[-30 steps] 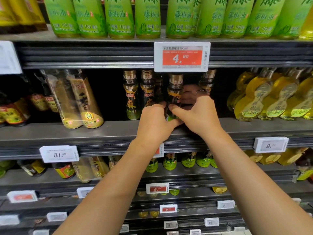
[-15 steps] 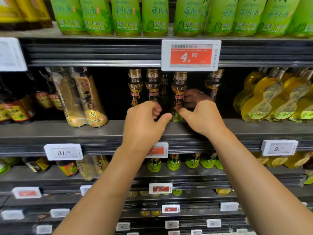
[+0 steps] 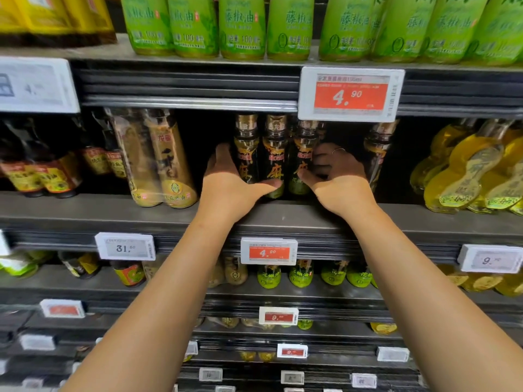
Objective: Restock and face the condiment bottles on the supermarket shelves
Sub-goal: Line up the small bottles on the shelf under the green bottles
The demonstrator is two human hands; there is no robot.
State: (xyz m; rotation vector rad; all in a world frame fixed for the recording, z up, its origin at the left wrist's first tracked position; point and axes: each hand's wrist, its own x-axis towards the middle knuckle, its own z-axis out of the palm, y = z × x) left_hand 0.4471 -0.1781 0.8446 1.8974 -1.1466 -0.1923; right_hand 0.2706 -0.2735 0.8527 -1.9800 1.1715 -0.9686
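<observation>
Three dark sesame-oil bottles with gold caps stand close together on the middle shelf (image 3: 113, 219): the left bottle (image 3: 246, 154), the middle bottle (image 3: 276, 159) and the right bottle (image 3: 302, 154). My left hand (image 3: 229, 185) wraps the left side of the group, with its fingers reaching back past the left bottle and its thumb across the front of the middle one. My right hand (image 3: 338, 176) curls round the right bottle from its right side, thumb on the label. A fourth dark bottle (image 3: 377, 148) stands apart to the right.
A red 4.90 price tag (image 3: 351, 93) hangs just above the bottles. Tall amber bottles (image 3: 167, 165) stand to the left and yellow oil bottles (image 3: 467, 171) to the right. Green bottles (image 3: 243, 26) line the shelf above. The lower shelves hold more small bottles.
My hands have spread apart from the middle bottle. The left hand moved left and reached round the left bottle. The right stays on the right bottle. The three bottles now stand tight together.
</observation>
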